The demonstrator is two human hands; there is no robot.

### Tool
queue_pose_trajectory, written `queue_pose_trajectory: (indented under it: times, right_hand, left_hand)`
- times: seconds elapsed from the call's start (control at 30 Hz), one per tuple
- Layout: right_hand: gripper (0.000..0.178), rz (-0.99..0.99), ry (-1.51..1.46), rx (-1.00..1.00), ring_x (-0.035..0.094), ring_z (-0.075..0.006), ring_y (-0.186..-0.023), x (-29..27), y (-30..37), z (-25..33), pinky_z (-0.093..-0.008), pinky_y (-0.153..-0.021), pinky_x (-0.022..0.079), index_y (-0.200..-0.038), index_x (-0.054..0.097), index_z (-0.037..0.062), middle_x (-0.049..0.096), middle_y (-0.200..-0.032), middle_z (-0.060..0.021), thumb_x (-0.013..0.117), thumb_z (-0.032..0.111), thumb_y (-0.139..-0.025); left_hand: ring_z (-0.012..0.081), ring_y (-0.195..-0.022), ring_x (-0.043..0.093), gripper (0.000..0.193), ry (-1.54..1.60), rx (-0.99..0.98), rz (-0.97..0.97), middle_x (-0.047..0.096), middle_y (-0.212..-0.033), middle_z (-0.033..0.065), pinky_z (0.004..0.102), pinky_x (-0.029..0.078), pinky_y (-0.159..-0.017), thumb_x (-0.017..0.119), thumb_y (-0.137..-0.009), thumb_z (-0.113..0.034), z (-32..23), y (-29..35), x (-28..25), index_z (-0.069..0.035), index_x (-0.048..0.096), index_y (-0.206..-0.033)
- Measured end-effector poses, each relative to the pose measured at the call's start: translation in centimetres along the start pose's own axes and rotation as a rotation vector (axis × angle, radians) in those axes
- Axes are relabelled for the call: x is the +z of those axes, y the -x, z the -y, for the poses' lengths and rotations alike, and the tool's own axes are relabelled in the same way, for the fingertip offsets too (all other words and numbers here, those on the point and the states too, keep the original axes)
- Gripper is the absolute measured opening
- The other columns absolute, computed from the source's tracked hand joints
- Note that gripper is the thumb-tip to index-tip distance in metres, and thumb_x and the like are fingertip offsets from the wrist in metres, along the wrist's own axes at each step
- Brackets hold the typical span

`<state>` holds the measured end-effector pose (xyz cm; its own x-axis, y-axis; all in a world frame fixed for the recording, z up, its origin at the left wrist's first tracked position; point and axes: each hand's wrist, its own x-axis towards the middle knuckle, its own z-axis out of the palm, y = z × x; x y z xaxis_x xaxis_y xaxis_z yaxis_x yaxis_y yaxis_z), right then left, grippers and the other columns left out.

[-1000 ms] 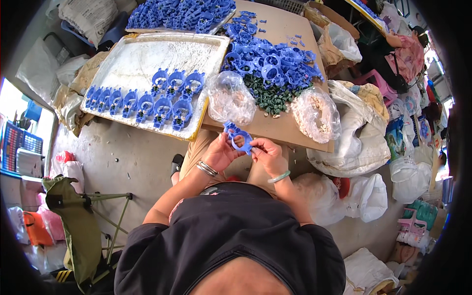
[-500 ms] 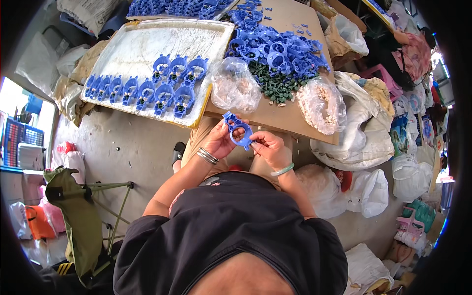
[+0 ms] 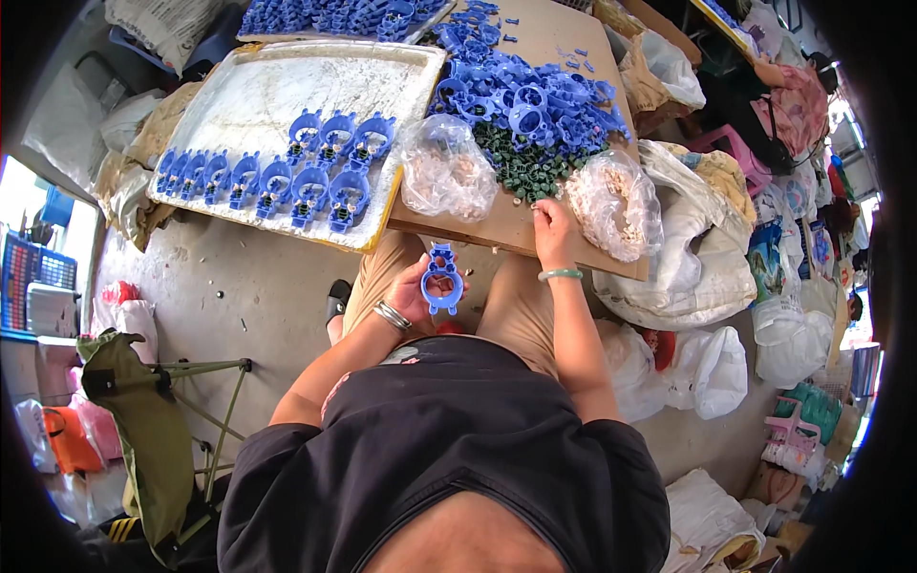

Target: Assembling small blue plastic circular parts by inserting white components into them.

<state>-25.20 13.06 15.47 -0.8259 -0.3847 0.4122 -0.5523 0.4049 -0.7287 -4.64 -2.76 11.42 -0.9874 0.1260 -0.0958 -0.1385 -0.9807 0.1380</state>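
From the head camera, looking down over the seated person's lap: the left hand (image 3: 413, 294) is closed around a blue plastic ring-shaped part (image 3: 442, 284), held up just below the near edge of the table (image 3: 535, 234). The right hand (image 3: 554, 229) reaches onto that near edge, fingers curled down beside the pile of small dark green pieces (image 3: 523, 167); whether it has pinched one I cannot tell. On the metal tray (image 3: 248, 95) at the table's left, two rows of finished-looking blue parts (image 3: 272, 177) fill only the near edge, the rest bare. A big heap of loose blue parts (image 3: 530, 91) and two clear bags of pale bits (image 3: 444, 172) remain, so I'd judge most of the work lies ahead.
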Motion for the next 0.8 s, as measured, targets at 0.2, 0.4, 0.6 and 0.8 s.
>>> queue_pose_trajectory:
  times: [0.2,0.4,0.6,0.8]
  right_hand:
    - [0.01,-0.042,0.285,-0.189,0.053,-0.0294,-0.071,0.3,-1.9,1.6,-0.0393,-0.06,0.043,-0.078,0.057,0.0094,0.054,-0.077,-0.0089,0.062,0.012,-0.07]
    - [0.006,-0.06,0.494,-0.228,0.055,-0.0307,-0.068,0.9,-2.2,0.0,-0.0421,-0.056,0.044,-0.074,0.055,0.0109,0.055,-0.075,-0.0085,0.059,0.011,-0.07]
    - [0.002,-0.119,0.307,-0.203,0.054,-0.0301,-0.068,0.2,-2.1,0.4,-0.0401,-0.059,0.043,-0.075,0.054,0.0073,0.055,-0.072,-0.0106,0.054,0.01,-0.075]
    - [0.005,-0.046,-0.03,-0.086,0.054,-0.029,-0.066,0.0,0.5,3.8,-0.0376,-0.059,0.043,-0.082,0.053,0.0046,0.055,-0.074,-0.0119,0.053,0.009,-0.079]
  left_hand:
    - [0.0367,-0.096,0.054,0.05,-0.028,0.006,0.009,0.055,-0.102,0.0199,0.0477,0.04,-0.088,0.045,-0.085,-0.041,-0.1,0.1,-0.9,-0.004,0.042,-0.119]
    - [0.0374,-0.095,0.054,0.055,-0.028,-0.015,-0.014,0.055,-0.102,0.0188,0.0484,0.04,-0.087,0.043,-0.085,-0.043,-0.2,0.0,-0.9,-0.004,0.039,-0.123]
    - [0.0379,-0.096,0.053,0.051,0.009,-0.009,-0.001,0.055,-0.102,0.02,0.0488,0.041,-0.087,0.044,-0.085,-0.043,-0.6,0.0,-1.0,-0.004,0.043,-0.118]
    - [0.0359,-0.1,0.052,0.044,-0.063,0.068,-0.013,0.055,-0.104,0.0169,0.0448,0.045,-0.086,0.057,-0.081,-0.032,-0.1,-0.2,0.1,-0.004,0.046,-0.113]
